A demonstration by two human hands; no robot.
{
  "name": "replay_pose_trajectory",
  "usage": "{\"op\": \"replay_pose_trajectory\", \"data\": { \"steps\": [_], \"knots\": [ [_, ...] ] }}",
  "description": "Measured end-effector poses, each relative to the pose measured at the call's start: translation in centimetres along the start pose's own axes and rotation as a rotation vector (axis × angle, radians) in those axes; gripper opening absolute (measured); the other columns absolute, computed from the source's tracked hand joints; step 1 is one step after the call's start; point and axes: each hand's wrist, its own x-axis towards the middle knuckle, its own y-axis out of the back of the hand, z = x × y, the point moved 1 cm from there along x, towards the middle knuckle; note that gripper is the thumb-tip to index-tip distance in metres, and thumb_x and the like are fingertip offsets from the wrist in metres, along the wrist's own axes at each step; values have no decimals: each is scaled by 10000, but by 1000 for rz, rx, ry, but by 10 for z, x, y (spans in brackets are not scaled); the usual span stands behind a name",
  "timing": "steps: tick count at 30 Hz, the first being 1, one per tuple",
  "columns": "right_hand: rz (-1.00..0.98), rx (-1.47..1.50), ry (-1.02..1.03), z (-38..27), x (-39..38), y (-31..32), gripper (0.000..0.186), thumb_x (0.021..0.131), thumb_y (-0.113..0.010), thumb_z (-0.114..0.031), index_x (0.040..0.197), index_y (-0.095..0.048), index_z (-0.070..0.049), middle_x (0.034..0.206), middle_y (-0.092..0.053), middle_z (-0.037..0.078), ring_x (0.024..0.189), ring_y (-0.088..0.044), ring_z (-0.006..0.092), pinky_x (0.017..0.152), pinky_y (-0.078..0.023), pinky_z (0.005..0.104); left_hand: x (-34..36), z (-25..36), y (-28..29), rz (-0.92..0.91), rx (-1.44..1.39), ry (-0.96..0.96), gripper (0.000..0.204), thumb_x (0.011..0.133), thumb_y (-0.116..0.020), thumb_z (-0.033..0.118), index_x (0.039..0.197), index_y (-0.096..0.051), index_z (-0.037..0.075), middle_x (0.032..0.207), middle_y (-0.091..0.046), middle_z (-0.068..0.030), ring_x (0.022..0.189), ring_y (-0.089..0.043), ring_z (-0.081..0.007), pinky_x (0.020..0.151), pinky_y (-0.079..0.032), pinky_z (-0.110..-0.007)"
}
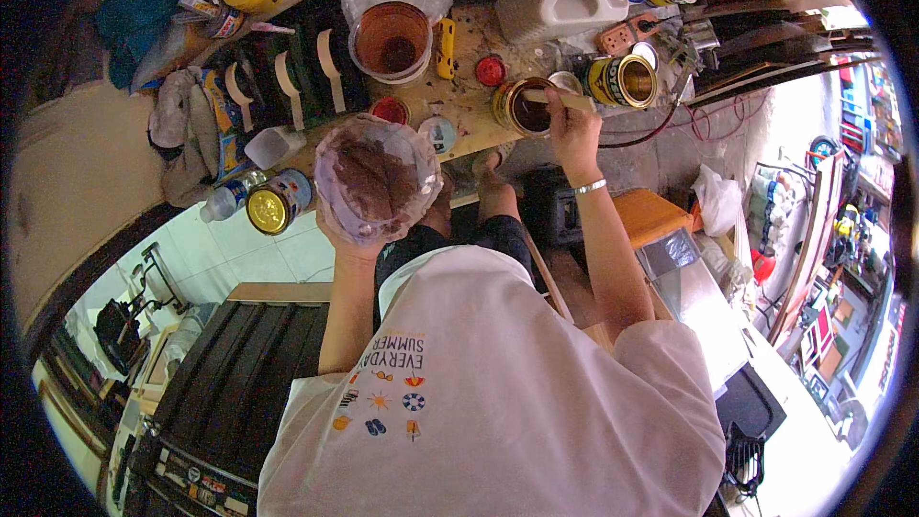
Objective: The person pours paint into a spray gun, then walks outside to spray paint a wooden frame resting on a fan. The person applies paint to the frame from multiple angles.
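Observation:
My left hand [349, 239] holds up a round container [377, 179] lined with crinkled clear plastic and coated inside with brown material. My right hand [575, 139] grips a flat pale stick [557, 100], its end at the mouth of an open can of dark brown substance [507, 111] on the bench [464, 131]. Beside that can stands an open yellow-and-black tin [606, 86]. Small red tubs [391, 110] and a clear lid [437, 136] lie near the container.
Behind are a brown-stained bucket [391, 42], white jug [550, 2] and yellow tool [445, 48]. To the left stand a gold-lidded tin [274, 206] and bottle [226, 199]. A black box [230, 373] and orange-topped surface [641, 211] flank my body; a hose [656, 139] hangs at right.

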Motion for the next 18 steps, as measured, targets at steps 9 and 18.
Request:
{"op": "replay_pose_trajectory", "data": {
  "steps": [9,18],
  "knots": [
    [-212,-81,-80,0,-11,25,122,919,-618,-151,945,-706,-69,933,-683,184,751,-661,394,628,-533,456,-4,-18,8,-21,44,79,600,936,-501,388,1448,-389,94,1448,-456,-95,1316,-448,-284,1112,-369,-457],
    [-54,43,-17,3,10,5,115,912,-633,-127,882,-720,-59,834,-685,187,668,-647,383,601,-530,447,-3,-24,10,-23,-806,356,589,985,-298,465,1471,-375,140,1488,-416,-98,1381,-367,-296,1161,-279,-492]
  ]
}}
